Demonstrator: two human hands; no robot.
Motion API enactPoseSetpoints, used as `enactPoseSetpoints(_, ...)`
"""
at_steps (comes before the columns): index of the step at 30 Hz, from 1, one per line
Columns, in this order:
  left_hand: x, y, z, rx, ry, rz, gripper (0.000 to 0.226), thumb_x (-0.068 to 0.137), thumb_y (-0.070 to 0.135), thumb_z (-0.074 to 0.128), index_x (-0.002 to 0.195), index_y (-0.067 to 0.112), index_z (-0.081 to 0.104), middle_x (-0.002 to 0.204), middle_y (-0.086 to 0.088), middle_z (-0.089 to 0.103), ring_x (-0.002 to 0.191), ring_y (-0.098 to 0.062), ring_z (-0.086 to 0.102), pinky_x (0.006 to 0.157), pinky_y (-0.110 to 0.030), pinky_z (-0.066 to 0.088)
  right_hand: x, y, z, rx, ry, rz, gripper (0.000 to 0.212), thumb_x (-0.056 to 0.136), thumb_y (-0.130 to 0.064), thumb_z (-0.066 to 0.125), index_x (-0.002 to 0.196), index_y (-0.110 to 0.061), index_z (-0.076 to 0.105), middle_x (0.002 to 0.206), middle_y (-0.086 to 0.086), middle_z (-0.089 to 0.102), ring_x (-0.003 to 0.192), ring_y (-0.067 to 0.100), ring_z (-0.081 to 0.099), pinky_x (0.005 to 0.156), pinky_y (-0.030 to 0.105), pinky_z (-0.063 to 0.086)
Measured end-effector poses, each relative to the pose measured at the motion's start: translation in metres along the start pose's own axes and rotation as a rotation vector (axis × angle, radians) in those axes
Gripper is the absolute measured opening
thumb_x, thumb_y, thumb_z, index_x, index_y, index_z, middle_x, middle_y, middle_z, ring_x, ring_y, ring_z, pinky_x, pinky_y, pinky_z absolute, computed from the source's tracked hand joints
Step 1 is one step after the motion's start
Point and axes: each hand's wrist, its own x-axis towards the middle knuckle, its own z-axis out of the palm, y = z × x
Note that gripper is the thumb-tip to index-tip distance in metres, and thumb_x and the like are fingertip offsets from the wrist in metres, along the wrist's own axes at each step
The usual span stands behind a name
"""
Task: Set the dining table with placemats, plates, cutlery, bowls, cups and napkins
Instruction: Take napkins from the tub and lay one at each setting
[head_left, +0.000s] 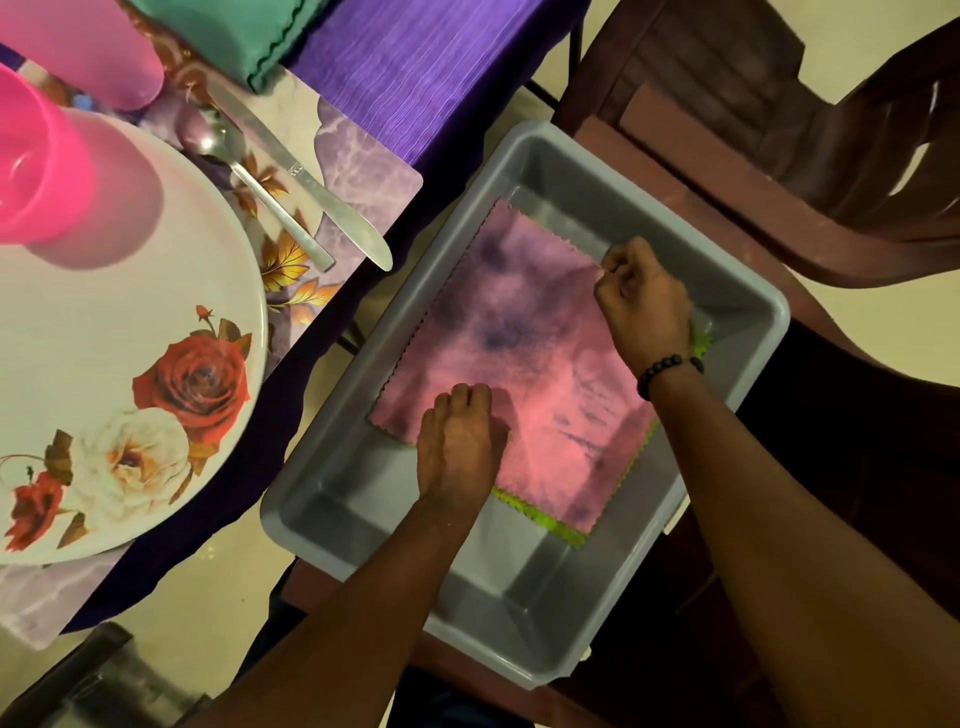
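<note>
grey plastic tub (332, 431) sits on a brown chair seat (649, 166) just beside the counter (415, 67), & both yr hands are inside it. pink napkin (524, 353) w/ purple blotches & zigzag edges lies flat in the tub, on top of a green napkin (535, 519) that only peeks out at the near edge & by yr right wrist. yr left hand (460, 447) is over the near-left corner of the pink napkin, fingers curled down onto the cloth; can't tell if it's pinching the edge or just pressing. yr right hand (641, 296) is clenched at the far-right corner, thumb & fingertips pinching the pink napkin's edge; black bead bracelet (670, 371) on that wrist. on the counter, covered w/ a purple cloth: a floral placemat (363, 156) w/ a white rose-print plate (130, 338) on it, a hot pink cup (36, 171) standing on the plate, a paler pink cup (88, 47) beyond it at the frame top. spoon (260, 192) & knife (317, 187) lie side by side on the placemat right of the plate, handles toward you. folded teal napkin (234, 31) lies at the far end of the placemat, near the knife's far tip. a second brown chair (831, 130) stands behind the tub.
</note>
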Motion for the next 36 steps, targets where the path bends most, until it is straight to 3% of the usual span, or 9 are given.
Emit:
enactPoseSetpoints(6, 0.024, 0.023, -0.015, -0.474, 0.107, 0.007, 0.076, 0.074, 0.073, 0.061, 0.117, 0.011, 0.053, 0.113, -0.009, 0.052, 0.102, -0.020, 0.047, 0.088, -0.033, 0.039, -0.039, -0.043, -0.052, 0.588, -0.254, -0.044, 0.020, 0.096, 0.001, 0.052, 0.101, -0.013, 0.065, 0.097, 0.007, 0.065, 0.083, 0.012, 0.057, 0.067, 0.023, 0.049)
enactPoseSetpoints(9, 0.029, 0.036, -0.041, -0.761, 0.039, 0.101, 0.070, 0.080, 0.057, 0.068, 0.132, 0.015, 0.048, 0.132, -0.005, 0.053, 0.120, -0.016, 0.049, 0.101, -0.036, 0.042, -0.061, -0.065, -0.076, 0.652, -0.318, -0.037, 0.016, 0.096, 0.004, 0.050, 0.103, 0.001, 0.063, 0.096, 0.001, 0.067, 0.087, 0.006, 0.062, 0.071, 0.019, 0.051)
enactPoseSetpoints(14, 0.007, 0.034, -0.092, -1.295, -0.105, 0.173, 0.032, 0.088, 0.015, 0.069, 0.118, 0.007, 0.061, 0.111, -0.001, 0.069, 0.107, -0.014, 0.064, 0.097, -0.040, 0.050, -0.087, -0.101, -0.108, 0.623, -0.374, -0.082, 0.018, 0.095, 0.001, 0.055, 0.110, -0.002, 0.064, 0.109, 0.012, 0.069, 0.098, 0.024, 0.065, 0.088, 0.035, 0.053)
enactPoseSetpoints(18, -0.021, 0.022, -0.127, -1.292, -0.089, 0.223, 0.009, 0.096, 0.010, 0.061, 0.101, 0.002, 0.064, 0.090, -0.001, 0.065, 0.085, -0.009, 0.058, 0.079, -0.026, 0.048, -0.110, -0.134, -0.131, 0.509, -0.299, -0.146, 0.020, 0.095, 0.002, 0.054, 0.111, -0.002, 0.065, 0.107, 0.009, 0.070, 0.096, 0.011, 0.067, 0.084, 0.019, 0.050)
enactPoseSetpoints(22, -0.056, -0.011, -0.165, -1.220, -0.025, 0.282, 0.015, 0.099, 0.017, 0.059, 0.094, 0.004, 0.063, 0.076, 0.010, 0.058, 0.072, 0.000, 0.050, 0.067, -0.017, 0.041, -0.133, -0.157, -0.149, 0.108, -0.100, -0.288, 0.023, 0.093, -0.007, 0.060, 0.109, -0.019, 0.069, 0.107, -0.009, 0.068, 0.098, -0.006, 0.059, 0.083, 0.001, 0.036)
enactPoseSetpoints(25, -0.080, -0.046, -0.191, -1.098, -0.018, 0.388, 0.018, 0.091, 0.029, 0.068, 0.092, 0.011, 0.065, 0.081, 0.005, 0.062, 0.075, 0.001, 0.054, 0.067, -0.026, 0.044, -0.155, -0.184, -0.151, -0.086, -0.092, -0.355, 0.019, 0.090, -0.008, 0.062, 0.095, -0.025, 0.067, 0.097, -0.008, 0.068, 0.095, 0.009, 0.061, 0.078, 0.011, 0.040)
enactPoseSetpoints(29, -0.119, -0.107, -0.209, -0.774, 0.089, 0.486, 0.027, 0.082, 0.026, 0.076, 0.074, 0.029, 0.051, 0.071, 0.013, 0.046, 0.070, 0.008, 0.046, 0.060, -0.018, 0.030, -0.196, -0.242, -0.149, -0.123, 0.147, -0.575, 0.010, 0.087, -0.005, 0.056, 0.092, -0.010, 0.065, 0.095, 0.008, 0.059, 0.095, 0.024, 0.053, 0.083, 0.029, 0.039)
enactPoseSetpoints(33, -0.166, -0.177, -0.227, -1.080, 0.154, 0.208, 0.008, 0.086, 0.022, 0.073, 0.093, 0.022, 0.068, 0.087, 0.002, 0.071, 0.084, -0.008, 0.065, 0.079, -0.035, 0.054, -0.245, -0.299, -0.144, 0.058, 0.255, -0.590, 0.010, 0.098, -0.013, 0.045, 0.101, -0.020, 0.051, 0.094, 0.001, 0.064, 0.085, 0.016, 0.060, 0.076, 0.026, 0.044)
enactPoseSetpoints(36, -0.196, -0.229, -0.258, -1.333, 0.205, 0.082, 0.025, 0.081, 0.028, 0.077, 0.103, 0.019, 0.070, 0.095, 0.002, 0.075, 0.093, -0.014, 0.069, 0.084, -0.037, 0.055, -0.280, -0.341, -0.130, 0.157, 0.389, -0.559, 0.008, 0.100, -0.014, 0.047, 0.104, -0.019, 0.052, 0.089, -0.003, 0.063, 0.076, 0.010, 0.056, 0.066, 0.025, 0.037)
